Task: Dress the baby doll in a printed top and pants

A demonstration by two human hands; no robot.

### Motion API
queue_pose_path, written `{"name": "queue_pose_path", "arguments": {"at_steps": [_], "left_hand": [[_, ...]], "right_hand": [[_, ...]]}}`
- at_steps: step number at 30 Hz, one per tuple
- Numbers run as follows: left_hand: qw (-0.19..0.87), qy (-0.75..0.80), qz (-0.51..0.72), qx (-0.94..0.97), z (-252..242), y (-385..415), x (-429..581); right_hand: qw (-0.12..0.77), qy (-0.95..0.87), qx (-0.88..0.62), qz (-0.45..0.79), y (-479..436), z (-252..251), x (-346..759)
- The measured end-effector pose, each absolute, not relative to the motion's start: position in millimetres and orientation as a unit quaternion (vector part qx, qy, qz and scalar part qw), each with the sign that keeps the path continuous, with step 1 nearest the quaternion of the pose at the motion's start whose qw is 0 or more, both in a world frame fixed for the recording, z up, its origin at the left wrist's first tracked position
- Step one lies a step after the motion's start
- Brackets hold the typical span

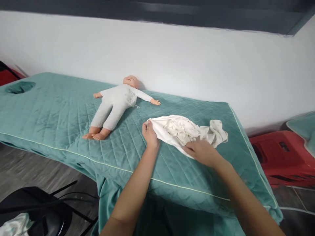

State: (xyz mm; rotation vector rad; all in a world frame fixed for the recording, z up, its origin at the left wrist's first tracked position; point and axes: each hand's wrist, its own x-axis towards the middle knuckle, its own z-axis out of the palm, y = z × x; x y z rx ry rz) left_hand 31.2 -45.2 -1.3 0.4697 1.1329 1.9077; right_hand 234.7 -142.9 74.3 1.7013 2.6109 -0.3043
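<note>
My left hand point(150, 133) pinches the left end of a white cloth garment point(169, 126), which looks like baby clothing. My right hand point(200, 151) grips the lower edge of the same garment, fingers closed on the fabric. Between the hands the cloth is bunched, showing a small faint print, and a loose part of it point(218, 131) lies crumpled to the right. Left of the hands, a baby doll point(118, 98) in white with bare hands and feet lies on its back, its head toward the wall. Its left arm stretches out toward the garment.
A green quilted cover point(61, 108) lies over the long bed, with a face hole point(21, 87) at the left end. A white wall point(172, 59) runs behind it. A black chair point(46, 209) stands at lower left, a red plastic stool point(285, 154) at right.
</note>
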Motion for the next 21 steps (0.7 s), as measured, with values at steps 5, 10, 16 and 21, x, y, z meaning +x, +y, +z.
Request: {"name": "queue_pose_path", "arguments": {"at_steps": [5,10,16,21], "left_hand": [[0.419,0.456,0.762,0.192,-2.3,-51.8,27.1],[0.415,0.457,0.756,0.216,-7.6,-59.8,21.7],[0.413,0.46,0.75,0.236,-11.7,-68.2,17.0],[0.409,0.464,0.749,0.239,-11.3,-71.7,15.4]], "right_hand": [[-0.033,0.761,0.638,-0.114,-145.2,70.4,220.2],[-0.126,0.748,0.648,0.069,-111.5,47.4,206.8],[-0.158,0.714,0.678,0.074,-73.5,27.4,211.7],[-0.335,0.649,0.682,-0.036,-55.9,36.4,246.6]]}}
